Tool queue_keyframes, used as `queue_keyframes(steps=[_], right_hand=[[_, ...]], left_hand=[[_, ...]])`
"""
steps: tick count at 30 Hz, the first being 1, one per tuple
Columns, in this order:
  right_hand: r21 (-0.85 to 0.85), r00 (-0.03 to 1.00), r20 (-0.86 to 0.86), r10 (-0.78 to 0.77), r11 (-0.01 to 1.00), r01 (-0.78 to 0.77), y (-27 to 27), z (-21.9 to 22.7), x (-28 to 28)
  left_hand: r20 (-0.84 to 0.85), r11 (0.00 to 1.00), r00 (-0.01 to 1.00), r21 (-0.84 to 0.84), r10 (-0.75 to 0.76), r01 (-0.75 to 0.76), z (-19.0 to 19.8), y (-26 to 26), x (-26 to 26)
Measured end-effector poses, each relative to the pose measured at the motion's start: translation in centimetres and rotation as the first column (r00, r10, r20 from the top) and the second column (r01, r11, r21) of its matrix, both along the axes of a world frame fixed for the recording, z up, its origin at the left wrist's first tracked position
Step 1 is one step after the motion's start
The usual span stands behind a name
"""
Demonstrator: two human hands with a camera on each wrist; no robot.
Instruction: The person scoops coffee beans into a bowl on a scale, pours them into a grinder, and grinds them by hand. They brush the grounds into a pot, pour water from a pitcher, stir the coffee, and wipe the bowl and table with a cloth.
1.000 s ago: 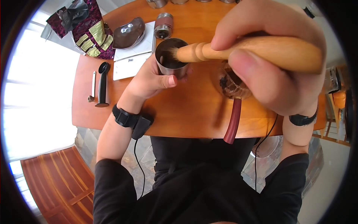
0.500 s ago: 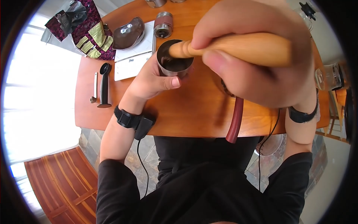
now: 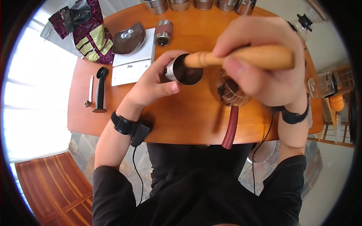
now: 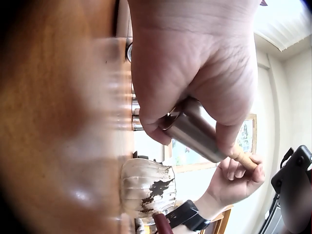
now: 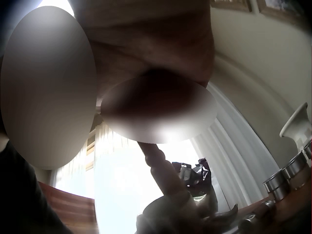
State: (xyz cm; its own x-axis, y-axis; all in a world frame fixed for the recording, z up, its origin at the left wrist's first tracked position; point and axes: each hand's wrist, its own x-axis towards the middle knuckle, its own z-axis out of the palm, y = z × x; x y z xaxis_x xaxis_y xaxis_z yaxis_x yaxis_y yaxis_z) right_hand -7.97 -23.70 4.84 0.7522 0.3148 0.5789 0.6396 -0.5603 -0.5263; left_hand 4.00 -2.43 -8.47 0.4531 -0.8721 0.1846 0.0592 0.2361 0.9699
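Observation:
My left hand [image 3: 151, 84] grips a metal cup [image 3: 169, 71], its mouth tilted toward the right hand. In the left wrist view the fingers and thumb wrap the cup [image 4: 192, 131] from both sides. My right hand [image 3: 267, 62] pinches a wooden-handled brush [image 3: 264, 57] between thumb and fingers. The brush's tip end is at the cup's mouth, its bristles hidden. Under the right hand, a ribbed glass vessel [image 3: 235, 98] with dark material inside and a dark red handle [image 3: 230, 128] stands on the table.
A white scale [image 3: 130, 73] with a dark dish [image 3: 129, 37], a grinder-like cylinder [image 3: 164, 32], a black scoop [image 3: 100, 90] and a patterned bag [image 3: 88, 37] are at the left. Metal cups [image 3: 179, 4] line the far edge. A glass jar [image 3: 322, 84] is at the right.
The cup has tilted further toward the right hand, showing more of its inside. Against the half-second-old view, the brush is drawn slightly back and more of the glass vessel shows.

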Motion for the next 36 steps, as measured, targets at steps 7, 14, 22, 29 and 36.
queue_keyframes(steps=[7, 14, 22, 29, 36], right_hand=[[-0.032, 0.986, 0.040, 0.163, 0.986, -0.161, -0.1, -0.9, 0.6], [0.215, 0.993, 0.105, 0.055, 0.974, -0.077, -1.8, 0.8, -1.1], [0.867, 0.938, 0.039, 0.345, 0.455, -0.204, -11.6, -2.4, -2.4], [0.989, 0.885, 0.087, 0.458, -0.150, -0.019, -16.0, -11.3, -1.4], [0.967, 0.880, 0.085, 0.468, -0.250, 0.040, -17.3, -14.0, -1.1]], left_hand=[[0.050, 0.998, 0.998, -0.058, -0.034, 0.037, -0.3, 0.1, 0.8], [0.053, 0.976, 0.997, -0.204, -0.064, 0.073, 0.2, -0.3, 0.5], [0.478, 0.987, 0.876, -0.091, -0.072, 0.131, 5.6, -1.4, 0.6], [0.445, 0.999, 0.895, 0.051, -0.031, 0.009, 7.2, -3.5, -0.6], [0.668, 0.984, 0.743, 0.160, -0.051, -0.077, 8.9, -6.4, -1.3]])
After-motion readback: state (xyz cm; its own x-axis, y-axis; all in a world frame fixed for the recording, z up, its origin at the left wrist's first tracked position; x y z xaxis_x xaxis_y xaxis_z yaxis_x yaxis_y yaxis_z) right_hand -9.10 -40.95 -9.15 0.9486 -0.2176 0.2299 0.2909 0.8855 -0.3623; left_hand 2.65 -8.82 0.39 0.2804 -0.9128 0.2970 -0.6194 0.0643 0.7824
